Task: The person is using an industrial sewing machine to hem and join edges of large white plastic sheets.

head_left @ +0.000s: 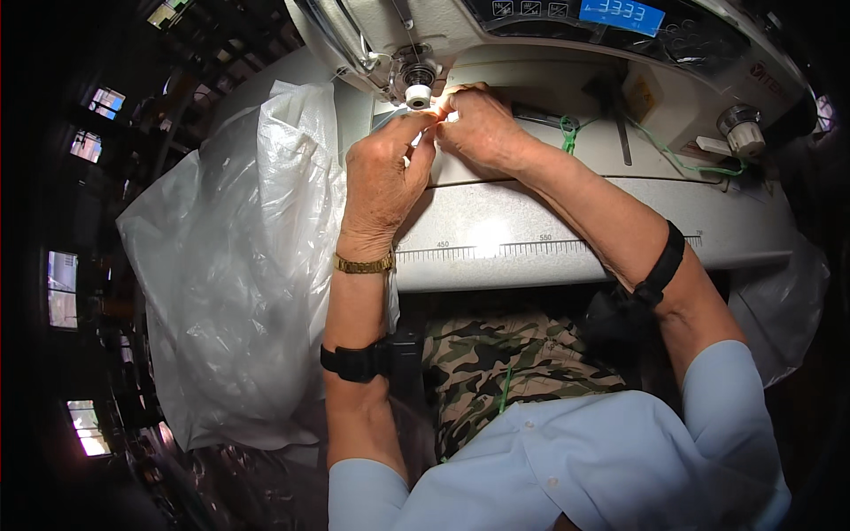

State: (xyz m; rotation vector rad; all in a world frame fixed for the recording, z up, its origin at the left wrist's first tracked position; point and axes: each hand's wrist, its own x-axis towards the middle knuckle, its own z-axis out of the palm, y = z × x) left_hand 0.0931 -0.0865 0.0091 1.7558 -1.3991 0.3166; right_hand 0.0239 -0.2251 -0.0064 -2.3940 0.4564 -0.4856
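Note:
Just beneath the head of a white sewing machine (367, 62), my two hands meet close to its needle area. My left hand (382, 173) reaches up with thumb and forefinger pinched together. Its fingertips nearly touch those of my right hand (482, 128), whose fingers are bent and closed beside the white round knob (418, 96). Whatever lies between the fingertips is too small and too brightly lit to make out. My fingers hide the needle and the presser foot.
White plastic sheeting (239, 292) drapes over the table's left side. A ruler scale (531, 248) runs along the table's front edge. Green cord (568, 133) lies right of my hands, near an upright dark bar (622, 124). A dial (742, 131) and a lit display (622, 15) are on the machine.

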